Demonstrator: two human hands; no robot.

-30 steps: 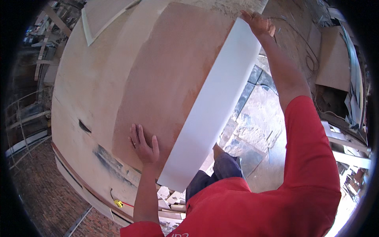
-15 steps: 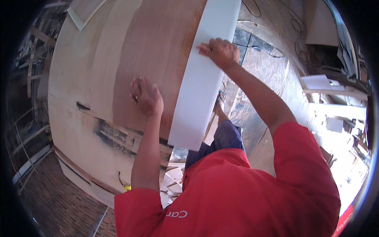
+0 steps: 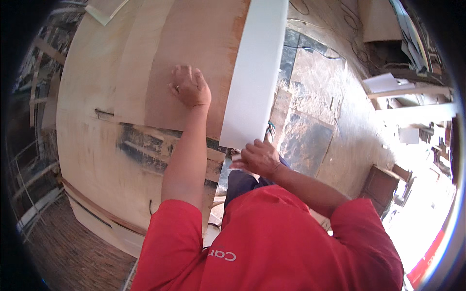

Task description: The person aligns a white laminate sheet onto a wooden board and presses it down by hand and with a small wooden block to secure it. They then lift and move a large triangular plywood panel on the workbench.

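A brown sheet point(image 3: 194, 43) lies on the large pale wooden worktable point(image 3: 92, 77). Along its right side runs a long white strip point(image 3: 255, 72), narrowing toward the far end. My left hand point(image 3: 190, 86) rests on the brown sheet with its fingers apart and slightly bent; a ring shows on one finger. My right hand point(image 3: 258, 156) is at the near end of the white strip, close to my body. Its fingers are closed around a small pale thing, mostly hidden, that I cannot make out.
A dark, worn recess point(image 3: 145, 150) crosses the worktable near my left forearm. Another pale panel point(image 3: 104, 12) lies at its far left corner. To the right is a dusty floor with dark tiles point(image 3: 306, 136) and cables; boards point(image 3: 407, 92) and a brown wooden box point(image 3: 379, 186) stand beyond.
My right hand has moved toward my body, from the white strip's middle to its near end. My left hand has shifted slightly farther away and right over the brown sheet.
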